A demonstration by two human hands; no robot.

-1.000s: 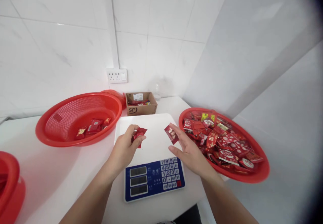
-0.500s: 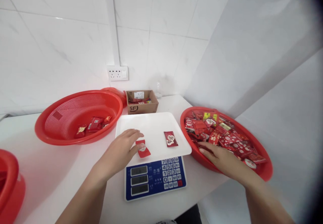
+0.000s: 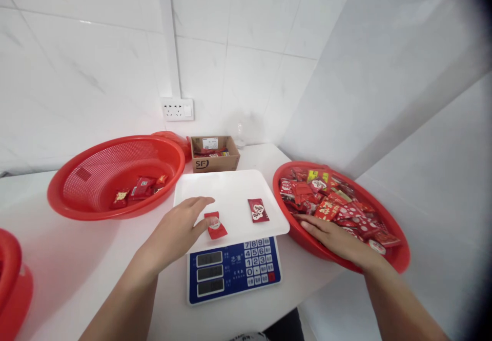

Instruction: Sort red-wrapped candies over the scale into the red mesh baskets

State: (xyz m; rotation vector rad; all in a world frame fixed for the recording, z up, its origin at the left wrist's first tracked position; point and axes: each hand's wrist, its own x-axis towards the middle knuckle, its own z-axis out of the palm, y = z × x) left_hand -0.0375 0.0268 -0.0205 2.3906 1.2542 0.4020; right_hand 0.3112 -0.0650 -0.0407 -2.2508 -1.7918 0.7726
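My left hand [image 3: 180,231] hovers at the left side of the white scale pan [image 3: 234,189]. Its fingers are apart, and the thumb overlaps a small red packet [image 3: 217,232] lying on the pan; contact is unclear. A darker red packet with a pale heart [image 3: 259,211] lies alone toward the pan's right. On the right, my right hand [image 3: 332,236] rests over the near-left rim of a red basket [image 3: 404,261] full of red packets [image 3: 326,209]. Its fingers are stretched out against the packets, holding none that I can see. Below the pan is the scale's blue keypad panel [image 3: 234,272].
A red mesh basket [image 3: 88,210] holding a few packets stands at the left. Behind the scale sits a small cardboard box [image 3: 217,164] with packets inside, beside a red bag [image 3: 175,138]. Another red container [image 3: 19,279] is cut off at the left edge. Tiled walls bound the table.
My right hand has shifted slightly, and its fingers look flatter over the packets. My left hand stays near the small red packet. The whole view has drifted a little.
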